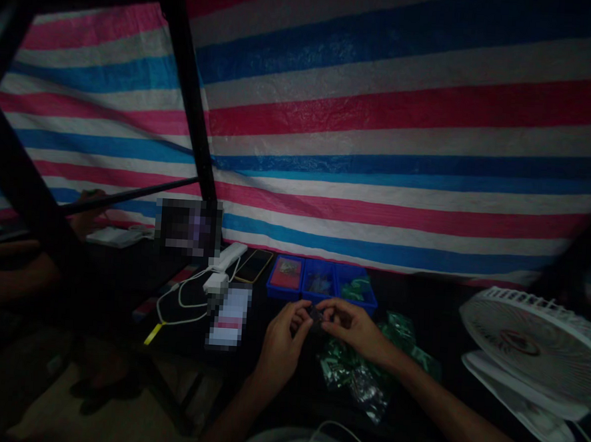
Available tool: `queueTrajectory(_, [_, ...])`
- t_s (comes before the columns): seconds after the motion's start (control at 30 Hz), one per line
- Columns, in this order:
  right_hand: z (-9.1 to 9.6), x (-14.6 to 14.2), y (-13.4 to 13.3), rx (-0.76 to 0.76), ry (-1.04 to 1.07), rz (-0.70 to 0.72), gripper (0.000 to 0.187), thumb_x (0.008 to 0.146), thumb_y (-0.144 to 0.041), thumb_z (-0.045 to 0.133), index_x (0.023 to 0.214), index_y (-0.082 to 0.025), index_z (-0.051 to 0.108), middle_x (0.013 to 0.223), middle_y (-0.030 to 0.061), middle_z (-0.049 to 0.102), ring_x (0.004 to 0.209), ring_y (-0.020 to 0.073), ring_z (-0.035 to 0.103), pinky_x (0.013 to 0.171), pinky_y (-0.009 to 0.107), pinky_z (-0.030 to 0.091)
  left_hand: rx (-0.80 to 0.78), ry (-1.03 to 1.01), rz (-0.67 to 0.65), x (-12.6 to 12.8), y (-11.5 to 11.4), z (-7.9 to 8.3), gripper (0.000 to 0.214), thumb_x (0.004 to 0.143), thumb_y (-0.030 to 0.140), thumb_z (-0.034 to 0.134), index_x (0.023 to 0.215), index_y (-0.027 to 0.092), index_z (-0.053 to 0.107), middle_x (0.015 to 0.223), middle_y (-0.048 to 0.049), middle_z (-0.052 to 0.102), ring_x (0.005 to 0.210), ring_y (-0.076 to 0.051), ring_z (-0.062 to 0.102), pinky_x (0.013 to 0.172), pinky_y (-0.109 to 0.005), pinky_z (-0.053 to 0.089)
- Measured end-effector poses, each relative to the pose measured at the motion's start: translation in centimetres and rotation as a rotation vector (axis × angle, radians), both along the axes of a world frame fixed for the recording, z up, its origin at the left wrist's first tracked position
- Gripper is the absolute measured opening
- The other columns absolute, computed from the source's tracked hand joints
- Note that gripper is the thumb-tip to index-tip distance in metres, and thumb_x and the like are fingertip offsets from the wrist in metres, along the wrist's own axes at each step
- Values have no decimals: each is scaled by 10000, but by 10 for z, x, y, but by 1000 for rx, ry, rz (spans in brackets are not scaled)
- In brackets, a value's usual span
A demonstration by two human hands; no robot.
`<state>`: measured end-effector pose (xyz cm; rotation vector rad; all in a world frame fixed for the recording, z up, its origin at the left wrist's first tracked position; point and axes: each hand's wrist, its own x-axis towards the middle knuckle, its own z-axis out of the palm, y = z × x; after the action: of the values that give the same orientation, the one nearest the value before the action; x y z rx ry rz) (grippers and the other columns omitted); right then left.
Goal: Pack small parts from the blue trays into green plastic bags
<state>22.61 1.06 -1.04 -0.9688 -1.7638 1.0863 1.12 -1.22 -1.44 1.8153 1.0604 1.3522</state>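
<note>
My left hand (283,335) and my right hand (353,328) meet above a dark table, their fingertips pinching a small dark object (314,315) between them. Its shape is mostly hidden by my fingers and the dim light. Just below my right wrist lies a crumpled green foil bag (356,375), with more green foil (399,331) to the right. Beyond my fingers stands a blue compartment tray (316,280) holding small items I cannot make out.
Left of the tray lie a phone (253,265) and a white charger (216,284) with white cables. A white desk fan (535,346) stands at the right. A striped tarp (382,119) forms the back wall. Behind a black metal frame (191,88), another person's hand (88,215) works at the far left.
</note>
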Motion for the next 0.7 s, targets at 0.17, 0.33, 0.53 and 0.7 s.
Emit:
queueTrajectory(0.17, [-1, 2, -2, -31, -14, -9, 397, 961, -557, 681, 1140, -205, 727, 615, -54, 539, 514, 111, 474, 494, 220, 359, 30, 71, -6, -2, -2, 5, 211, 1013, 280, 575, 1070, 221, 769, 969, -48, 692, 852, -178, 666, 750, -271, 499])
queueTrajectory(0.33, [5, 1, -4, -75, 68, 31, 419, 983, -575, 631, 1121, -187, 709, 844, 31, 738, 472, 89, 528, 476, 224, 432, 15, 119, 34, -2, -2, 3, 191, 984, 311, 628, 1005, 214, 791, 829, -20, 687, 700, -155, 603, 664, -260, 454])
queueTrajectory(0.53, [8, 1, -4, -28, 102, 5, 369, 972, -550, 658, 1076, -199, 708, 926, 23, 700, 504, 85, 559, 509, 235, 456, -30, 49, -19, -1, -2, 3, 211, 1005, 304, 600, 1057, 220, 786, 1010, -53, 791, 865, -191, 715, 776, -283, 527])
queueTrajectory(0.7, [7, 1, -3, -26, 79, -19, 371, 930, -559, 716, 973, -192, 681, 820, -10, 614, 545, 101, 534, 512, 234, 459, -21, 81, -16, -1, 0, 3, 160, 976, 257, 629, 1003, 219, 782, 995, -51, 786, 895, -205, 729, 808, -305, 543])
